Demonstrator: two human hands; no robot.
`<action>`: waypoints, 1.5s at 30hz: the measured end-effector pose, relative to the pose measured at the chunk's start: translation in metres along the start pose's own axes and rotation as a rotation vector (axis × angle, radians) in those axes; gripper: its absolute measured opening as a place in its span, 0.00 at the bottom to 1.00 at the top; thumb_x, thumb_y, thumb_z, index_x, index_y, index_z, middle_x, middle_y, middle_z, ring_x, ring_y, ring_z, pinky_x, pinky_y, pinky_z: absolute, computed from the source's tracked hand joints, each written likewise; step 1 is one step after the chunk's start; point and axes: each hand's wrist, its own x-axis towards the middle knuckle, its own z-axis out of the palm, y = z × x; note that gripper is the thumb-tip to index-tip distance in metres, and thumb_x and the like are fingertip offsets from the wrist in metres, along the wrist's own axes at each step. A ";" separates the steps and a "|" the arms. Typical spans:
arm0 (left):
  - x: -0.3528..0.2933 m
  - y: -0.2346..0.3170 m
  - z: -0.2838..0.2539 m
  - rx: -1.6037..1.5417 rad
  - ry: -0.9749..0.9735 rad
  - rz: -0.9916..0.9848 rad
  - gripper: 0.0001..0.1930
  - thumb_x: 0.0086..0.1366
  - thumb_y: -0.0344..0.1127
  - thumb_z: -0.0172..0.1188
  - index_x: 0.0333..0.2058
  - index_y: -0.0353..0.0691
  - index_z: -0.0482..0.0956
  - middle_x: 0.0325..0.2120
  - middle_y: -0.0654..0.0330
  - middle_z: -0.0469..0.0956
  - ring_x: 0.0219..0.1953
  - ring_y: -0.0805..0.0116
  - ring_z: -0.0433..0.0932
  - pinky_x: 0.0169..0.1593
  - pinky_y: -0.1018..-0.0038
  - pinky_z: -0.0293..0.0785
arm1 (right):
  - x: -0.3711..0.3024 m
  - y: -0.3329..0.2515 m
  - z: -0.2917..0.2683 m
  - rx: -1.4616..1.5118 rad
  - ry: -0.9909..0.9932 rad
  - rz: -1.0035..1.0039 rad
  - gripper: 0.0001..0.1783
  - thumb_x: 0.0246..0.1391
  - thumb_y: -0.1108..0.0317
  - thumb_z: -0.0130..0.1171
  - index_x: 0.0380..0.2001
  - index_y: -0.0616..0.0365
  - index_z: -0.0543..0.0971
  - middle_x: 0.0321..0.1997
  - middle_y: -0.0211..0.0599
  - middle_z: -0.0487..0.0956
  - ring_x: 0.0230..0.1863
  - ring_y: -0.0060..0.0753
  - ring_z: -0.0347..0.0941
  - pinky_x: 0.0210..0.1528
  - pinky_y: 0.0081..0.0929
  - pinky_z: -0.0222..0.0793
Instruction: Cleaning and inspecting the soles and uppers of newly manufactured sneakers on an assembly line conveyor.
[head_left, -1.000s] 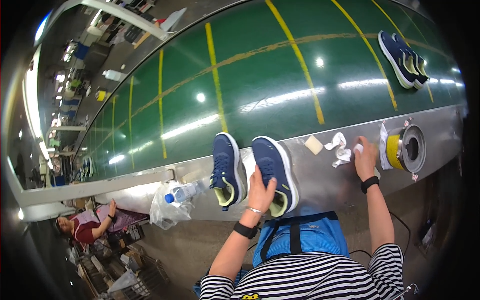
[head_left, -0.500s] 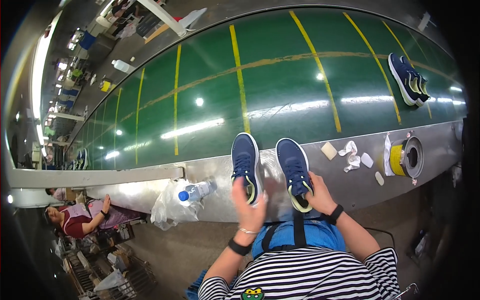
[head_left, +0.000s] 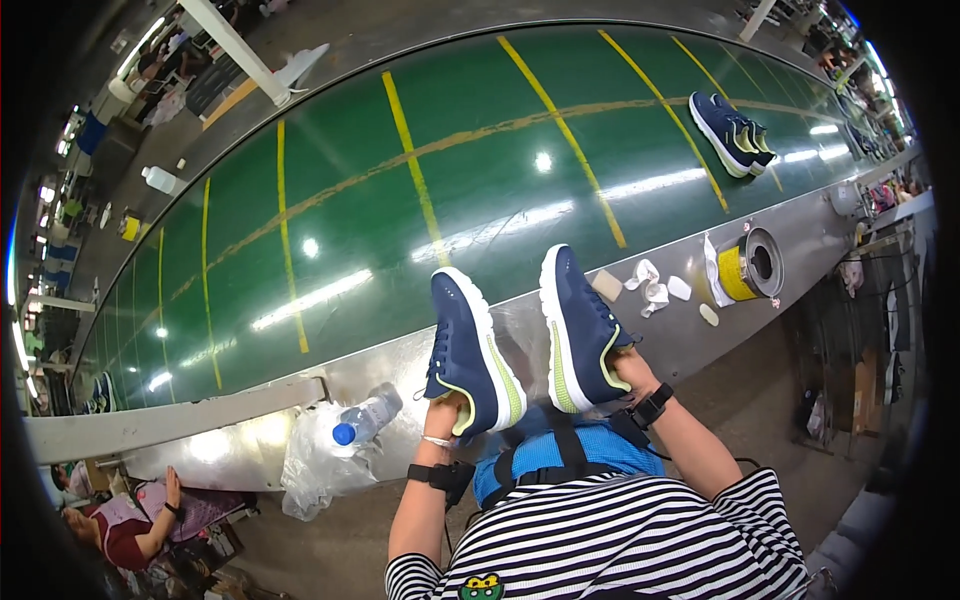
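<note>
Two navy sneakers with white soles and lime-green linings are raised in front of me, apart and tilted so their inner sides face each other. My left hand (head_left: 443,416) reaches into the heel opening of the left sneaker (head_left: 458,335) and holds it up; its fingers are hidden inside. Likewise, my right hand (head_left: 632,370) grips the right sneaker (head_left: 583,325) through its opening, with the fingertips out of sight. Both toes point away from me, toward the green conveyor belt.
The green belt (head_left: 360,220) with yellow stripes carries another pair of sneakers (head_left: 730,138) at the right. On the metal ledge stand a yellow-banded can (head_left: 738,272), crumpled white scraps (head_left: 652,290) and a tan block (head_left: 606,285). A water bottle (head_left: 365,418) lies on clear plastic (head_left: 315,470). A person (head_left: 130,520) sits at left.
Both sneakers were lying on the metal ledge; now they are lifted and turned on their sides. My left hand has gone from beside its sneaker into it. The view has shifted right.
</note>
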 end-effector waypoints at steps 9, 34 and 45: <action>0.006 -0.019 0.018 0.076 -0.248 0.033 0.17 0.61 0.26 0.49 0.49 0.33 0.68 0.45 0.54 0.73 0.45 0.64 0.74 0.47 0.73 0.72 | 0.004 -0.015 0.001 0.054 -0.105 0.070 0.20 0.52 0.81 0.45 0.50 0.63 0.68 0.47 0.38 0.74 0.44 0.32 0.72 0.46 0.27 0.69; 0.010 -0.023 0.020 -0.078 -0.157 -0.060 0.17 0.58 0.23 0.47 0.47 0.29 0.69 0.44 0.52 0.74 0.43 0.64 0.75 0.46 0.75 0.72 | 0.017 -0.008 0.007 0.020 -0.221 0.081 0.21 0.53 0.79 0.48 0.52 0.64 0.67 0.51 0.38 0.72 0.47 0.31 0.70 0.50 0.27 0.67; 0.008 -0.019 0.022 -0.226 -0.205 -0.097 0.17 0.62 0.26 0.49 0.50 0.33 0.67 0.47 0.54 0.72 0.45 0.66 0.73 0.47 0.74 0.72 | 0.009 -0.013 0.012 -0.017 -0.250 0.082 0.21 0.55 0.75 0.48 0.53 0.64 0.65 0.52 0.38 0.71 0.48 0.29 0.69 0.52 0.26 0.65</action>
